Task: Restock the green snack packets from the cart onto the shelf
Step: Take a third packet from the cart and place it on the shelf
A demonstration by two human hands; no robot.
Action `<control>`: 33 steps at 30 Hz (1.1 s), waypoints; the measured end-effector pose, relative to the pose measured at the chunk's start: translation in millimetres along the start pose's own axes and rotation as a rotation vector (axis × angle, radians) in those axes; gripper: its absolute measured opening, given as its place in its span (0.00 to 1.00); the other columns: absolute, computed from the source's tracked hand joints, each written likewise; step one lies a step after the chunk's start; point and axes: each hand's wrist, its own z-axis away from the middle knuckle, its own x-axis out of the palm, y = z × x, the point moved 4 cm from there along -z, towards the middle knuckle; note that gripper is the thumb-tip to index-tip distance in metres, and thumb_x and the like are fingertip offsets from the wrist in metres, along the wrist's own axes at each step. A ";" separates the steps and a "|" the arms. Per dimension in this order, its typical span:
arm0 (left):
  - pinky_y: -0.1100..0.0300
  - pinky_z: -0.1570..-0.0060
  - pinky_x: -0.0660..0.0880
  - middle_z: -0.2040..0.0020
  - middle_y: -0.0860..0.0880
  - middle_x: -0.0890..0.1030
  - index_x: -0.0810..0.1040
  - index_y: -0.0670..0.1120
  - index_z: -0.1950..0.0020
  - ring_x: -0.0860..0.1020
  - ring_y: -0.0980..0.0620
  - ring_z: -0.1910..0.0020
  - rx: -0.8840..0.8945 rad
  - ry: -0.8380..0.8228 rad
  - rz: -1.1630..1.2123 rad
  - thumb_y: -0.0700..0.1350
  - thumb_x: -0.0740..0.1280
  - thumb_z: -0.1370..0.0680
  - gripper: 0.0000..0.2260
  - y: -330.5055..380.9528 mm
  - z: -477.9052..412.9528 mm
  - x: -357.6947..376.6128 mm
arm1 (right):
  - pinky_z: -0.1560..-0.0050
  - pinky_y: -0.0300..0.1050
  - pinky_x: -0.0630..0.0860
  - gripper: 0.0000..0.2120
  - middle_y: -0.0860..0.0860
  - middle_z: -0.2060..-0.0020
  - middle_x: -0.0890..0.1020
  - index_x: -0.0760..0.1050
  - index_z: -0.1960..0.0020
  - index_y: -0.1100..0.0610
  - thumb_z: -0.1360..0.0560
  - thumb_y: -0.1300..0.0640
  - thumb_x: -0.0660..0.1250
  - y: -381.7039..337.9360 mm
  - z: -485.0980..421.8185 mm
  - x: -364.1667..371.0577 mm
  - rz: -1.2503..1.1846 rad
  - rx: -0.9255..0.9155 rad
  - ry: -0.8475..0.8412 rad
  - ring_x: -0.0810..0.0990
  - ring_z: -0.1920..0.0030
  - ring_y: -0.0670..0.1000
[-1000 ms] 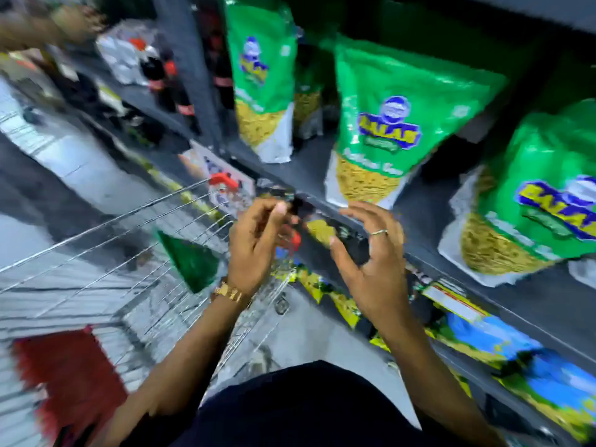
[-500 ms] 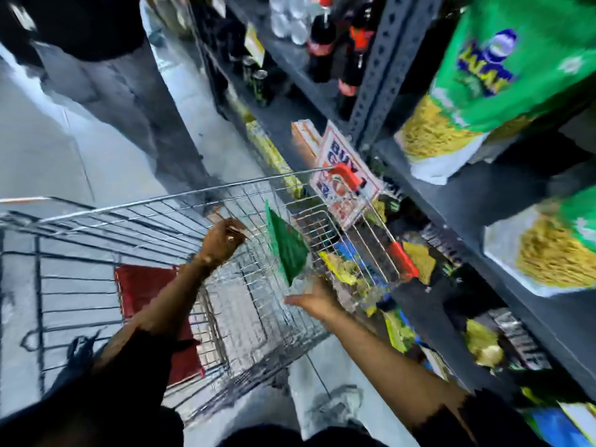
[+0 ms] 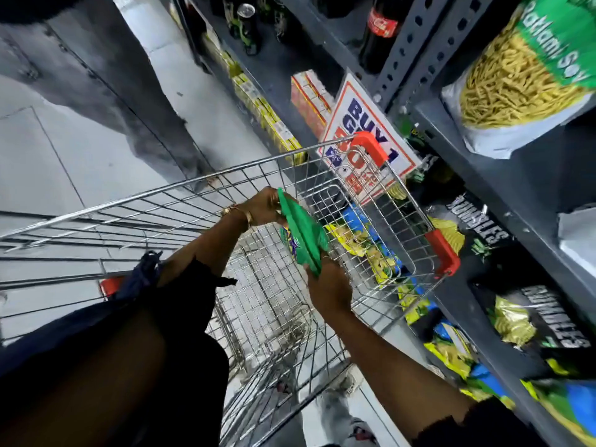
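Both hands over the wire cart (image 3: 193,201), holding one green packet (image 3: 303,237) edge-on between them. Left hand (image 3: 263,206) pinches the packet's upper end, fingers closed on it. Right hand (image 3: 329,290) grips the lower end from below, fingers wrapped. Shelf (image 3: 516,175) lies to the right of the right hand; another green packet of yellow snack (image 3: 522,79) sits on it, well above both hands

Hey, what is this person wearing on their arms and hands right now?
Both arms are bare up to short dark sleeves with ragged-looking edges. The left wrist carries a gold-coloured bracelet, perhaps with a watch. The right hand shows no jewellery in this blurred view.
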 end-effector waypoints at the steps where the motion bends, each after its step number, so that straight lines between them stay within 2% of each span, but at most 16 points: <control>1: 0.61 0.49 0.81 0.49 0.44 0.86 0.77 0.27 0.43 0.81 0.71 0.61 0.004 -0.004 -0.050 0.25 0.73 0.34 0.20 -15.8 -9.1 -1.5 | 0.47 0.54 0.75 0.20 0.63 0.43 0.80 0.70 0.33 0.59 0.22 0.52 0.62 1.8 -1.3 -5.7 0.017 0.016 0.004 0.78 0.43 0.64; 2: 0.60 0.48 0.81 0.47 0.37 0.84 0.80 0.28 0.45 0.83 0.65 0.59 -0.022 0.024 -0.121 0.28 0.75 0.35 0.18 -24.5 -10.4 -1.6 | 0.47 0.54 0.75 0.18 0.64 0.44 0.80 0.71 0.34 0.60 0.22 0.54 0.63 7.8 -5.8 -9.9 0.003 0.036 0.031 0.79 0.44 0.64; 4: 0.52 0.45 0.80 0.48 0.35 0.84 0.82 0.31 0.49 0.84 0.55 0.57 -0.031 0.076 -0.137 0.33 0.77 0.34 0.15 -16.8 -1.6 1.4 | 0.49 0.53 0.76 0.15 0.65 0.46 0.81 0.74 0.38 0.63 0.23 0.58 0.64 13.8 -14.6 -24.1 -0.085 0.075 0.077 0.80 0.46 0.64; 7: 0.59 0.52 0.82 0.59 0.51 0.86 0.82 0.33 0.48 0.82 0.68 0.66 -0.023 0.145 -0.065 0.31 0.74 0.31 0.12 -10.0 14.3 10.3 | 0.50 0.54 0.79 0.13 0.61 0.49 0.82 0.77 0.41 0.63 0.24 0.59 0.67 18.8 -26.7 -45.8 -0.193 0.079 0.116 0.80 0.49 0.59; 9: 0.70 0.63 0.79 0.63 0.57 0.85 0.81 0.36 0.52 0.82 0.68 0.68 -0.028 0.188 0.035 0.28 0.71 0.29 0.08 -0.4 26.8 18.8 | 0.50 0.54 0.80 0.12 0.59 0.50 0.83 0.78 0.43 0.62 0.25 0.61 0.68 18.9 -27.3 -61.1 -0.227 0.026 0.134 0.81 0.50 0.58; 12: 0.71 0.70 0.77 0.70 0.61 0.84 0.79 0.45 0.58 0.82 0.65 0.71 -0.003 0.263 0.107 0.29 0.69 0.28 0.11 31.3 50.6 27.4 | 0.49 0.55 0.80 0.12 0.58 0.51 0.86 0.79 0.43 0.60 0.26 0.62 0.69 22.2 -16.7 -86.4 -0.344 -0.054 0.183 0.84 0.52 0.60; 14: 0.72 0.68 0.77 0.70 0.61 0.84 0.79 0.45 0.58 0.81 0.66 0.70 0.052 0.299 0.132 0.30 0.70 0.28 0.10 60.5 68.3 35.7 | 0.51 0.60 0.81 0.13 0.58 0.51 0.86 0.80 0.43 0.58 0.28 0.59 0.71 25.2 0.1 -110.9 -0.418 -0.096 0.223 0.85 0.55 0.60; 16: 0.75 0.64 0.76 0.64 0.62 0.83 0.79 0.46 0.58 0.80 0.70 0.68 0.126 0.357 0.159 0.30 0.70 0.28 0.11 91.3 86.2 44.5 | 0.53 0.61 0.81 0.14 0.56 0.55 0.87 0.81 0.47 0.53 0.30 0.50 0.72 26.2 20.8 -139.6 -0.494 -0.156 0.257 0.85 0.57 0.58; 19: 0.72 0.66 0.76 0.70 0.62 0.82 0.77 0.49 0.65 0.78 0.70 0.68 0.251 0.459 0.134 0.35 0.72 0.28 0.11 143.4 114.7 59.8 | 0.60 0.53 0.80 0.18 0.49 0.64 0.84 0.81 0.52 0.52 0.33 0.41 0.69 30.4 62.1 -196.7 -0.556 -0.249 0.334 0.83 0.64 0.52; 21: 0.63 0.71 0.73 0.76 0.55 0.74 0.72 0.44 0.70 0.72 0.66 0.73 0.354 0.539 0.033 0.41 0.75 0.30 0.14 178.5 135.2 74.6 | 0.62 0.52 0.82 0.08 0.47 0.67 0.84 0.82 0.56 0.51 0.31 0.47 0.72 38.7 89.7 -231.6 -0.698 -0.304 0.350 0.82 0.67 0.50; 22: 0.67 0.73 0.68 0.77 0.50 0.70 0.70 0.46 0.71 0.69 0.67 0.75 0.414 0.566 -0.009 0.41 0.75 0.30 0.16 198.7 146.4 85.4 | 0.63 0.51 0.83 0.01 0.47 0.68 0.84 0.81 0.59 0.49 0.30 0.54 0.73 44.2 104.5 -248.7 -0.799 -0.314 0.339 0.81 0.68 0.49; 23: 0.73 0.74 0.65 0.75 0.47 0.71 0.71 0.49 0.71 0.70 0.70 0.76 0.479 0.564 -0.049 0.38 0.74 0.29 0.17 219.4 157.6 99.9 | 0.62 0.53 0.82 0.06 0.48 0.68 0.83 0.81 0.62 0.49 0.29 0.59 0.72 52.6 119.1 -265.0 -0.870 -0.302 0.339 0.80 0.67 0.50; 26: 0.77 0.67 0.69 0.70 0.65 0.79 0.82 0.49 0.65 0.74 0.78 0.67 0.633 0.480 -0.101 0.36 0.73 0.28 0.09 269.1 179.5 143.1 | 0.63 0.57 0.84 0.09 0.54 0.63 0.83 0.79 0.62 0.49 0.29 0.63 0.72 79.7 161.8 -309.7 -0.949 -0.307 0.405 0.81 0.63 0.55; 27: 0.74 0.65 0.73 0.71 0.64 0.80 0.83 0.45 0.60 0.75 0.78 0.65 0.673 0.458 -0.095 0.40 0.73 0.29 0.02 281.9 184.3 157.1 | 0.65 0.54 0.84 0.08 0.54 0.60 0.84 0.78 0.60 0.49 0.29 0.62 0.72 93.5 176.5 -323.1 -0.966 -0.323 0.443 0.83 0.61 0.54; 30: 0.61 0.57 0.81 0.61 0.67 0.84 0.83 0.49 0.52 0.82 0.66 0.57 0.735 0.367 -0.047 0.47 0.74 0.29 0.07 310.3 192.3 206.2 | 0.66 0.51 0.84 0.08 0.46 0.63 0.86 0.79 0.57 0.50 0.29 0.63 0.72 138.5 218.7 -353.7 -1.039 -0.330 0.540 0.85 0.60 0.49; 33: 0.68 0.52 0.79 0.58 0.66 0.85 0.83 0.52 0.51 0.83 0.64 0.54 0.799 0.240 -0.007 0.42 0.75 0.29 0.09 335.3 200.6 273.2 | 0.67 0.49 0.83 0.08 0.42 0.66 0.86 0.79 0.59 0.52 0.30 0.65 0.72 196.8 263.1 -378.2 -1.079 -0.288 0.640 0.85 0.64 0.45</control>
